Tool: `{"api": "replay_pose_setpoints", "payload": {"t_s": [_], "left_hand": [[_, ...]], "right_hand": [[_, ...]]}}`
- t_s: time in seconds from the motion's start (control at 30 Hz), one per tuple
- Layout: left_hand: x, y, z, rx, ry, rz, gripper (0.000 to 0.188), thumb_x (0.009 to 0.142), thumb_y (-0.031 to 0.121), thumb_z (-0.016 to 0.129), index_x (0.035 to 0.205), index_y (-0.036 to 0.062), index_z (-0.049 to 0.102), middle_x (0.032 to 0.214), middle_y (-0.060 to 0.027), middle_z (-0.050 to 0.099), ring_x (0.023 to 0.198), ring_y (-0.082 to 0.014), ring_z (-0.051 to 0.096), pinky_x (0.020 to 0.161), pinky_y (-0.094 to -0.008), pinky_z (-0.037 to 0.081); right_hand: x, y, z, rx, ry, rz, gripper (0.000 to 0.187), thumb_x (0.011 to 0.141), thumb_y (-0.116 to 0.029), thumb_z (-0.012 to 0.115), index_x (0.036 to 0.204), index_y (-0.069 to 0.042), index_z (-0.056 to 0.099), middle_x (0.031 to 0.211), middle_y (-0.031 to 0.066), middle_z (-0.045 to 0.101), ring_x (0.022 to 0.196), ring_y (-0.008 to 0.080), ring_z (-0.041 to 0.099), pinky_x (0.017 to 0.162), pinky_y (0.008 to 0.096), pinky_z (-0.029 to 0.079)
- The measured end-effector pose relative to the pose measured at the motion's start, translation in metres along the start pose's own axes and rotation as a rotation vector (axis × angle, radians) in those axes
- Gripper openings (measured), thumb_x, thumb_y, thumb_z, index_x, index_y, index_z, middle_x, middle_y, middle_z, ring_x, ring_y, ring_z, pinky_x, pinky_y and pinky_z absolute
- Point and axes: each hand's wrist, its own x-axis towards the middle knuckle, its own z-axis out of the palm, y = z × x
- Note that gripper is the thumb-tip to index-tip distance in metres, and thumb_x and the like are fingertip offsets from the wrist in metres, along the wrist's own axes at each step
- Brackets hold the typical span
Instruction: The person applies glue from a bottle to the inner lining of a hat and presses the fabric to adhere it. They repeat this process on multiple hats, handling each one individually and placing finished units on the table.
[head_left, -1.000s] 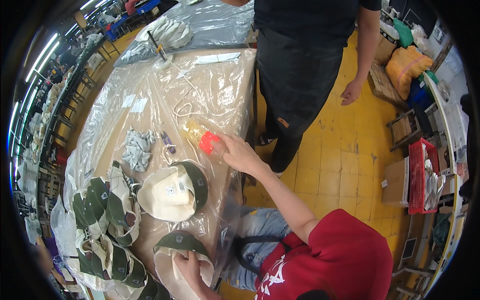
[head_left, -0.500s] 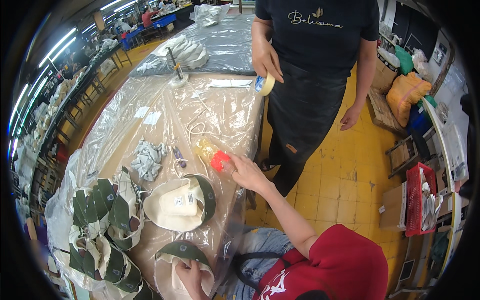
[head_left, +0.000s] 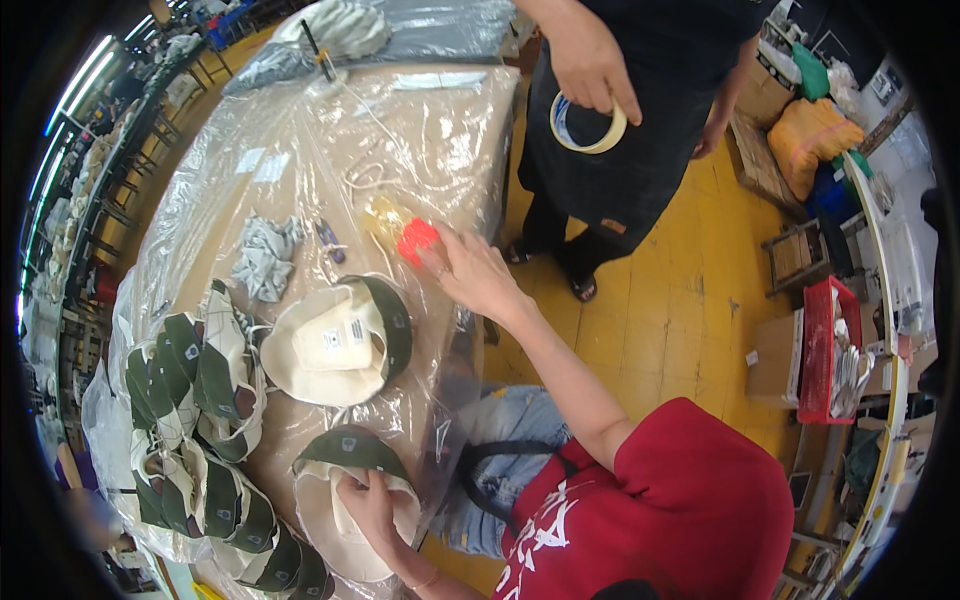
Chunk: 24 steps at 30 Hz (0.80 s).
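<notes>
My left hand [head_left: 369,510] has its fingers curled inside a cream cap with a dark green brim [head_left: 350,447], at the table's near edge. It grips the cap's pale inner part; some fingertips are hidden. Farther off, my right hand [head_left: 474,272] has its fingers against the bright red end of a thing with a clear yellowish body [head_left: 385,218], whose kind I cannot make out. Between the hands lies another cream-and-green cap [head_left: 335,345], its inside up, with a small label showing. Several more such caps [head_left: 185,400] are bunched on the left.
Clear plastic sheeting covers the table [head_left: 430,130]. On it lie a crumpled grey cloth [head_left: 266,258], small purple-handled snips [head_left: 330,243] and a loose cord [head_left: 368,176]. Past the right edge, another person's hand [head_left: 590,65] holds a tape roll [head_left: 588,125]. A red crate [head_left: 832,350] stands right.
The view has tilted, so the table sits higher in it. The other person's tape roll has swung away from the table edge, toward the right. Both my hands stay at the same things.
</notes>
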Motion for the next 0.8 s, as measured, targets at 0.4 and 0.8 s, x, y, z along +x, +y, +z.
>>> {"api": "replay_pose_setpoints", "payload": {"t_s": [0.4,0.8], "left_hand": [[-0.003,0.013,0.003,0.034,0.009,0.001,0.020,0.091,0.016,0.065,0.087,-0.0041,0.067,0.065,-0.0005,0.059,0.047,-0.0042,0.045,0.040,-0.0222,0.032],[-0.001,0.008,0.000,0.077,-0.010,-0.021,0.020,0.090,0.012,0.063,0.093,-0.0067,0.068,0.076,-0.0024,0.065,0.064,-0.0063,0.053,0.054,-0.0234,0.040]], "right_hand": [[-0.001,0.004,0.010,0.017,0.065,-0.013,0.057,0.099,-0.037,0.044,0.145,-0.003,0.037,0.124,0.0246,0.054,0.118,0.0398,0.050,0.098,0.0484,0.038],[-0.003,0.000,0.003,0.042,0.020,-0.008,0.056,0.097,-0.029,0.045,0.145,-0.003,0.035,0.124,0.0255,0.053,0.119,0.0401,0.049,0.098,0.0483,0.038]]}}
